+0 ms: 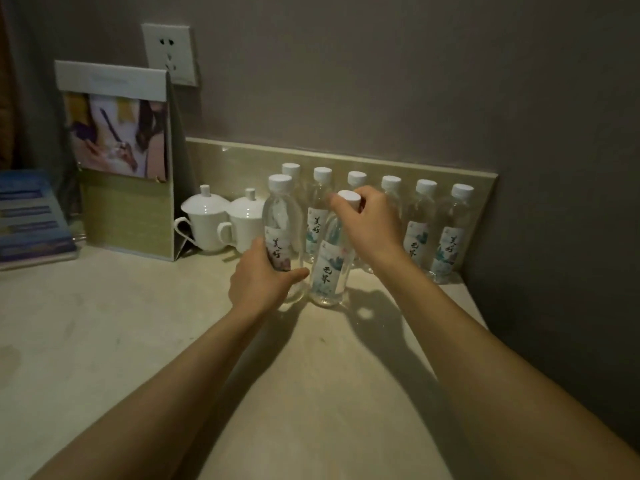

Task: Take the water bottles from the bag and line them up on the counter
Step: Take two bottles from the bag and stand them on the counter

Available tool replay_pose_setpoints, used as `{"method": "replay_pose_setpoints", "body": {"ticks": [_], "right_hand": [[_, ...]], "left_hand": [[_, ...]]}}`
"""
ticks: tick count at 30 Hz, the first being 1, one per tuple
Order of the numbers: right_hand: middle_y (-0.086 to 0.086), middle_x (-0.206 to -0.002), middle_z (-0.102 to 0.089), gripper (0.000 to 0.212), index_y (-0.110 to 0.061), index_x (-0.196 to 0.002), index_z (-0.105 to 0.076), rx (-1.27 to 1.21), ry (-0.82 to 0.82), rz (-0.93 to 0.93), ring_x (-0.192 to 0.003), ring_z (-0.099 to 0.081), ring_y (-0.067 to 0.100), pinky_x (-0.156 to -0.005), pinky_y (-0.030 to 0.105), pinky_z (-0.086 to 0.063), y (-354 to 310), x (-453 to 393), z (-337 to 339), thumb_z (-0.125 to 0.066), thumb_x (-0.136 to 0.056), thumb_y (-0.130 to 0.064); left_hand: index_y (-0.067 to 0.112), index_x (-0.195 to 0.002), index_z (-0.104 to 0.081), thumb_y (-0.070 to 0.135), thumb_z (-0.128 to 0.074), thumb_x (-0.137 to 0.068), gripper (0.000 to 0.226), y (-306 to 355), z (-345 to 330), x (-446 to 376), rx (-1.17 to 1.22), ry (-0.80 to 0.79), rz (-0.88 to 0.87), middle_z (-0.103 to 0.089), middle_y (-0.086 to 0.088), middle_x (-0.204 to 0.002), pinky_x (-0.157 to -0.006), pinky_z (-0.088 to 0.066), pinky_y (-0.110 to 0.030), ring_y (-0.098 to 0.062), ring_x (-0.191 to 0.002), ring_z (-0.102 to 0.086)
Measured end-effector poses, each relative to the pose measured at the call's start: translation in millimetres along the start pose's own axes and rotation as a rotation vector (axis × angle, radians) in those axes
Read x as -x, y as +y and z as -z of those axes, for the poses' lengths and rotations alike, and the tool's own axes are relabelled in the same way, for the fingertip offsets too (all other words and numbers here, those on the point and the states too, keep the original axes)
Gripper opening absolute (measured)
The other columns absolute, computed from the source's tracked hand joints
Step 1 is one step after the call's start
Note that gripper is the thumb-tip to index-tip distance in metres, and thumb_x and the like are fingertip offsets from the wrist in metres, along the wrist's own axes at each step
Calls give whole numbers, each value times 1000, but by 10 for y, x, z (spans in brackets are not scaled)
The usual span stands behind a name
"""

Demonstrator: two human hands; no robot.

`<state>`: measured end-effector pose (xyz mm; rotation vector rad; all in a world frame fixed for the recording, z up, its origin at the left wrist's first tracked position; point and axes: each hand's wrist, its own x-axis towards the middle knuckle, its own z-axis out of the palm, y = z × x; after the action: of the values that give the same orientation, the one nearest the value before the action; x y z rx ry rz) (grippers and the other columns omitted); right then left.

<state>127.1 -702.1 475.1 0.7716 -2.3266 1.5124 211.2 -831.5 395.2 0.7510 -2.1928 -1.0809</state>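
Several clear water bottles with white caps and painted labels stand in a back row (419,223) along the low tiled backsplash. Two more stand in front of that row on the counter (138,341). My left hand (263,278) grips the lower body of the front left bottle (282,220). My right hand (367,220) pinches the white cap of the front right bottle (329,268) from above. Both front bottles are upright and close beside each other. No bag is in view.
Two white lidded cups (221,220) stand left of the bottles. A standing card holder with a picture (121,161) is further left, with a blue leaflet stand (31,216) at the left edge. A wall socket (169,53) is above. A dark wall bounds the right.
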Motion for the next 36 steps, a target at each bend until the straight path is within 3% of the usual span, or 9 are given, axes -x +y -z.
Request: {"method": "replay_pose_setpoints", "body": {"ticks": [6,10,13,16,20,24,27,30,36], "right_hand": [[-2,-85,-58,32,-20,-86,-55,113,-6,18,-75,-54,16,-64,33,-42,20,-112,-156,-54,-89,-51],[-4,-102,-47,38,-22,-100,-50,248,61,80,-86,-51,12,-66,26,-38,174,45,-233,-51,-89,-59],[-3,-112,-46,53,-23,-116,-42,284,60,31,-95,-54,16,-62,19,-34,339,296,-303,-47,-87,-67],[1,-133,-46,76,-25,-136,-25,359,-56,-65,-110,-55,22,-74,27,-40,503,562,-413,-54,-81,-68],[3,-120,-61,62,-25,-120,-32,413,-50,-166,-100,-63,25,-67,28,-41,646,703,-505,-59,-81,-64],[3,-115,-64,53,-31,-103,-26,411,-24,-197,-100,-65,26,-68,33,-54,646,760,-574,-66,-80,-57],[5,-119,-63,55,-24,-111,-34,418,-21,-225,-105,-63,30,-73,36,-52,628,707,-603,-68,-80,-54],[8,-122,-62,59,-18,-118,-38,424,-36,-252,-109,-61,33,-73,35,-46,622,598,-636,-69,-81,-52],[10,-133,-51,62,-13,-130,-39,433,-78,-275,-118,-54,32,-86,41,-49,609,438,-697,-66,-86,-47]], "left_hand": [[21,-113,-55,42,-87,-68,59,35,-113,-191,15,-12,28,-66,-1,-112,-85,-56,-46,-23,-99,-66],[17,-115,-56,41,-84,-72,57,7,-180,-209,-3,-21,9,-65,-5,-114,-89,-55,-48,-26,-103,-65],[14,-118,-55,40,-81,-75,57,3,-190,-198,-68,-58,-38,-60,-8,-116,-89,-54,-48,-28,-103,-63],[14,-118,-51,37,-82,-75,59,-8,-188,-189,-72,-95,-32,-54,-9,-119,-90,-56,-46,-27,-103,-60],[12,-120,-48,24,-83,-76,57,-18,-137,-214,-64,-144,-26,-55,-11,-122,-93,-55,-46,-28,-107,-60],[12,-119,-55,23,-84,-76,53,-71,-121,-231,-21,-136,-36,-64,-8,-119,-91,-56,-45,-26,-108,-64],[12,-117,-58,27,-83,-75,51,-110,-146,-229,-50,-77,-54,-66,-7,-115,-84,-54,-38,-25,-105,-64],[11,-117,-60,29,-83,-75,51,-130,-182,-258,-42,-66,-55,-67,-7,-114,-88,-56,-44,-26,-104,-65],[11,-111,-61,34,-82,-76,46,-167,-238,-332,-63,-11,-68,-66,-7,-109,-85,-57,-46,-25,-99,-64]]}}
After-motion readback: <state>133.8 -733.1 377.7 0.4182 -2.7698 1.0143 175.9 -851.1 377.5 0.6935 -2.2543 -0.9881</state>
